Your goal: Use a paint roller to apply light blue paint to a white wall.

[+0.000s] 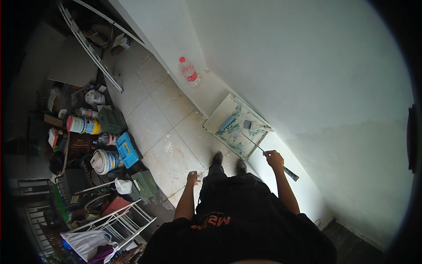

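My right hand [274,160] is closed round the rod of a paint roller [252,141], and its black handle end sticks out below the hand. The blue-grey roller sleeve [227,123] rests in a paint tray [210,122] smeared with white and green paint. Beside the sleeve in the tray lies a flat paintbrush [247,125], its pale handle reaching the right rim. My left hand [192,177] hangs low at my left side, fingers loosely bent and apart, with nothing seen in it.
A clear plastic bottle [189,72] with a red cap stands on the ledge [215,90] along the white wall [307,66]. At the left are paint buckets [105,161], a blue toolbox [127,150], a white metal rack [127,224] and a ladder [90,48]. Tiled floor [167,132] runs between.
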`<action>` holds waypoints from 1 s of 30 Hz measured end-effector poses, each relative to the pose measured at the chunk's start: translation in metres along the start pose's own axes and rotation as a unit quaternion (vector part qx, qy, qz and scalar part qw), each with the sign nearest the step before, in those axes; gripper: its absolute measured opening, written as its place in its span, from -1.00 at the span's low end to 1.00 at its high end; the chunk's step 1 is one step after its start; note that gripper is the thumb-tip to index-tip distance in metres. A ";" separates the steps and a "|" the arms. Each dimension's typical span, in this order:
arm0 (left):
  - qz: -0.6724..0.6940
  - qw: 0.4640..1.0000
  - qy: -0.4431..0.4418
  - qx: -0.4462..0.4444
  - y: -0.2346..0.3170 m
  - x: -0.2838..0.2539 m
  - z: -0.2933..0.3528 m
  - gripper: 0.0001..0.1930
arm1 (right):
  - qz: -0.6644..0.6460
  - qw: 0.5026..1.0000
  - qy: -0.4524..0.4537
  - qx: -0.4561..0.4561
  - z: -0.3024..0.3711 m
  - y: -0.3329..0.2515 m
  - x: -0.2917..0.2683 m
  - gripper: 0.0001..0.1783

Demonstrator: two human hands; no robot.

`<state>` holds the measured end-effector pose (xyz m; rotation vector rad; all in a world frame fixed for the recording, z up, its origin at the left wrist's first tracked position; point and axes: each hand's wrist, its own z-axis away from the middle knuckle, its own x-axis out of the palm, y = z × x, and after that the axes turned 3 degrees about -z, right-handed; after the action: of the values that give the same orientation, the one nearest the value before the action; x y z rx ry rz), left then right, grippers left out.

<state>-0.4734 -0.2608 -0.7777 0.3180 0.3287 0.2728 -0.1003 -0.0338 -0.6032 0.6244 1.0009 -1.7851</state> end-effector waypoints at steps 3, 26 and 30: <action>-0.001 0.998 0.020 0.055 0.019 -0.001 -0.005 -0.51 | -0.010 1.000 -0.004 0.009 0.002 0.008 0.004 -0.72; 0.008 1.000 -0.014 0.022 0.008 -0.037 -0.020 -0.48 | 0.014 0.999 -0.033 -0.001 -0.011 0.012 -0.010 -0.72; 0.022 1.000 -0.009 0.000 -0.012 -0.042 -0.015 -0.44 | 0.008 1.000 -0.015 -0.019 -0.002 0.005 -0.011 -0.71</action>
<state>-0.5147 -0.2807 -0.7842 0.3283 0.3046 0.3135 -0.0915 -0.0274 -0.5979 0.5791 1.0059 -1.7522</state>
